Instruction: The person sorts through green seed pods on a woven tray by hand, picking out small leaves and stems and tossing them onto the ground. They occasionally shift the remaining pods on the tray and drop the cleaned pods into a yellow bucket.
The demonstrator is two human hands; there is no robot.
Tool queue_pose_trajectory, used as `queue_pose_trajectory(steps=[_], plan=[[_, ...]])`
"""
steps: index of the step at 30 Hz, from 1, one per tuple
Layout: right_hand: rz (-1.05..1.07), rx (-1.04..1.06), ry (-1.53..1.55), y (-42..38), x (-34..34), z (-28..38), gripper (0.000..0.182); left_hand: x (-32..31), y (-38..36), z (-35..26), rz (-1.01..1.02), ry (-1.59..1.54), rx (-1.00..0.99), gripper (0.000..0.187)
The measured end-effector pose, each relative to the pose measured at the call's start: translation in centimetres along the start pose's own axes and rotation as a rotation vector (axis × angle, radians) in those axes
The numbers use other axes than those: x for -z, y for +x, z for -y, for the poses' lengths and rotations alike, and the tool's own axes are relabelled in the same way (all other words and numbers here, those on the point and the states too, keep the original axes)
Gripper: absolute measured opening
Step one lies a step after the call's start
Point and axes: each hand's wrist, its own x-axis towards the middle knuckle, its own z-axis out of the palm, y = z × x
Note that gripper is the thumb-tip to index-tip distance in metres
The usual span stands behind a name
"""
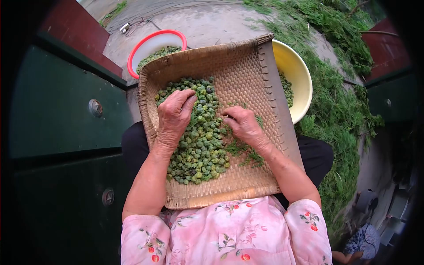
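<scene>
A woven bamboo winnowing basket (240,77) rests across the lap. Its left half holds a heap of small green knobbly cones (198,150), while a few feathery green sprigs (251,157) lie on the weave to the right. Over the upper part of the heap, my left hand (176,110) is closed in a pinch; whatever is between thumb and forefinger is too small to name. My right hand (244,126) is also pinched, just right of the heap and beside the sprigs. Its fingertips hide what they may hold.
Behind the basket stand a red-rimmed white basin (131,62) and a yellow basin (302,84), both with green cones inside. Cut green branches (331,150) cover the ground at right. Dark green doors (57,101) flank the left. Another person (364,240) is at lower right.
</scene>
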Motion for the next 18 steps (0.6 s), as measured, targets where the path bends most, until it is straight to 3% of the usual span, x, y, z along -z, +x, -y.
queue_pose_trajectory(steps=[1, 2, 6, 12, 15, 16, 18], plan=[[0.0, 0.055, -0.078, 0.2, -0.7, 0.3, 0.024, 0.0, 0.1, 0.0, -0.001, 0.006, -0.01, 0.012], [0.099, -0.036, -0.175, 0.2, -0.9, 1.0, 0.021, 0.0, 0.2, 0.0, -0.001, 0.011, -0.018, 0.012], [0.137, 0.001, -0.198, 0.1, -1.8, 1.7, 0.016, 0.2, 0.3, -0.1, 0.0, 0.015, 0.011, 0.011], [0.411, -0.132, -0.318, 0.5, 0.9, 2.8, 0.02, 0.0, 0.3, 0.6, -0.008, 0.006, 0.007, 0.011], [0.254, -0.152, -0.288, -0.1, 1.4, 0.0, 0.019, 0.1, 0.3, 0.7, 0.006, 0.004, 0.039, 0.011], [0.099, -0.034, -0.221, -0.3, 1.7, -0.4, 0.019, 0.2, 0.4, 0.7, 0.005, -0.006, 0.051, 0.011], [0.019, -0.018, -0.163, -0.7, 2.2, -0.8, 0.016, 0.3, 0.4, 0.7, 0.002, -0.027, 0.078, 0.011]])
